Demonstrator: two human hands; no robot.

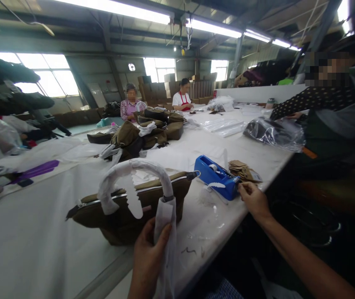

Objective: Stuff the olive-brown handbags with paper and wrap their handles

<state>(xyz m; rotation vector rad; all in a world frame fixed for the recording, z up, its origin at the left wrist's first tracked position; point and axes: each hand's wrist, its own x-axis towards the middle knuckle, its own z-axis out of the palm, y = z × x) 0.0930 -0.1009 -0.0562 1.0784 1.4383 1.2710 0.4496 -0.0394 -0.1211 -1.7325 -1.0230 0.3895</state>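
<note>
An olive-brown handbag (121, 224) with a silver zipper stands on the white table, its arched handle (148, 163) wrapped in white paper. Below the handle's right end, my left hand (152, 249) pinches a hanging white paper-wrapped strap (166, 220) between thumb and fingers. To the right of the bag sits a blue tape dispenser (216, 176). At its front end, my right hand (254, 201) is closed, thumb and fingertips pressed together; whatever they hold is too small to make out. Brown cardboard tags (242, 170) lie just behind the dispenser.
More olive bags (152, 131) are piled farther back. Clear plastic bags (223, 126) lie behind the dispenser. At the right, a person's dotted sleeve (311, 101) reaches over a plastic-covered dark item (274, 133). Purple strips (37, 171) lie at the left. Two people are at the far side.
</note>
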